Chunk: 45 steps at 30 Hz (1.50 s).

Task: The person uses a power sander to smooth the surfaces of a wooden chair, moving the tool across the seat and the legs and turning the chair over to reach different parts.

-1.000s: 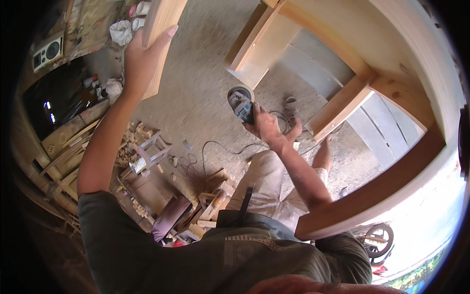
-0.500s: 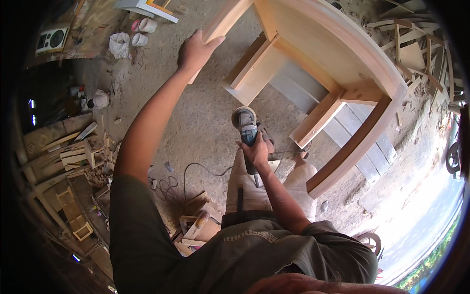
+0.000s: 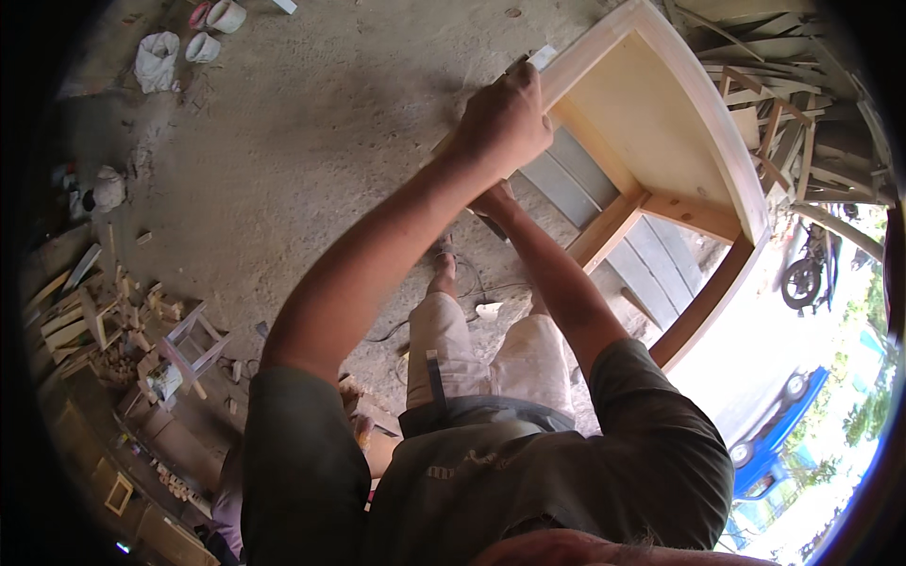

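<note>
A pale wooden furniture frame with a panel inside and a curved outer rail stands tilted at the upper right. My left hand is closed around its left-hand edge. Below that wrist, my right hand is partly covered by my left forearm. The dark rear end of an angle grinder pokes out under my right hand, which grips it. The grinder's disc and front part are hidden behind my arms.
Grey boards lie on the floor beneath the frame. Scrap wood is heaped at the upper right, with more offcuts at the left. White buckets stand at the upper left. A power cord trails near my legs. Outside is a blue vehicle.
My left hand has moved right, still on the frame. My right hand and the grinder have gone up toward it, behind my left arm. The whole view has shifted.
</note>
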### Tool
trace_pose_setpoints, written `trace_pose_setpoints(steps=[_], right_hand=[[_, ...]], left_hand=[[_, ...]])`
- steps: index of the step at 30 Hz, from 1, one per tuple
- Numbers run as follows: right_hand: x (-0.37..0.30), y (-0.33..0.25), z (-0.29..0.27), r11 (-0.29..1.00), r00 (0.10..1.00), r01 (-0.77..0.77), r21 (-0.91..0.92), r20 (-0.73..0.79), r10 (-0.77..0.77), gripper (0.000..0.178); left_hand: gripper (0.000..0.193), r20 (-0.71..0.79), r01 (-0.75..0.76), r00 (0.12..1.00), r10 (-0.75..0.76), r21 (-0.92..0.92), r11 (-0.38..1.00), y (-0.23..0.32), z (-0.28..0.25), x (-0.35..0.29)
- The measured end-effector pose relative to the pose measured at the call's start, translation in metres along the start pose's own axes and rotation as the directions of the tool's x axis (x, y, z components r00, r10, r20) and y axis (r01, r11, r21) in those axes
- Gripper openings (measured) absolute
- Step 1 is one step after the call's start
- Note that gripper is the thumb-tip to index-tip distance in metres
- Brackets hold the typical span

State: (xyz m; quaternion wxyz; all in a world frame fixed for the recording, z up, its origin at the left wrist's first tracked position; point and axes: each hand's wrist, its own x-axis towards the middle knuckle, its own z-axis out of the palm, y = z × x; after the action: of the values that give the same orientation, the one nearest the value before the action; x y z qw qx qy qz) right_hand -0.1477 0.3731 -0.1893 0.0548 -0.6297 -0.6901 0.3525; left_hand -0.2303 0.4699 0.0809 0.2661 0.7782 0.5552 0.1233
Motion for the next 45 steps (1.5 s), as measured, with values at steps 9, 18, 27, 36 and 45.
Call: trace_pose_setpoints(steps=[9,18,27,36,45], right_hand=[[0.120,0.032,-0.068,0.947,0.953,-0.215,-0.238,0.161,0.256,0.086],[0.173,0.012,-0.134,0.896,0.879,-0.296,-0.332,0.272,0.392,0.074],[0.062,-0.077,-0.015,0.974,0.850,-0.142,-0.175,0.484,0.211,0.069],[-0.075,-0.089,-0.046,0.933,0.937,-0.328,0.149,0.180,0.301,0.085],[-0.273,-0.107,-0.220,0.828,0.835,-0.519,0.211,-0.079,0.544,0.074]], left_hand=[[0.029,-0.149,0.071,0.985,-0.090,-0.127,0.989,-0.009,0.015,-0.003],[0.030,-0.119,0.116,0.984,-0.135,-0.158,0.981,-0.013,0.005,-0.004],[0.027,-0.213,0.030,0.975,-0.065,-0.163,0.986,-0.012,0.017,-0.003],[0.033,-0.146,-0.051,0.989,0.035,-0.106,0.993,0.000,0.005,-0.003],[0.063,-0.070,-0.066,0.996,0.052,-0.218,0.974,-0.023,0.020,0.019]])
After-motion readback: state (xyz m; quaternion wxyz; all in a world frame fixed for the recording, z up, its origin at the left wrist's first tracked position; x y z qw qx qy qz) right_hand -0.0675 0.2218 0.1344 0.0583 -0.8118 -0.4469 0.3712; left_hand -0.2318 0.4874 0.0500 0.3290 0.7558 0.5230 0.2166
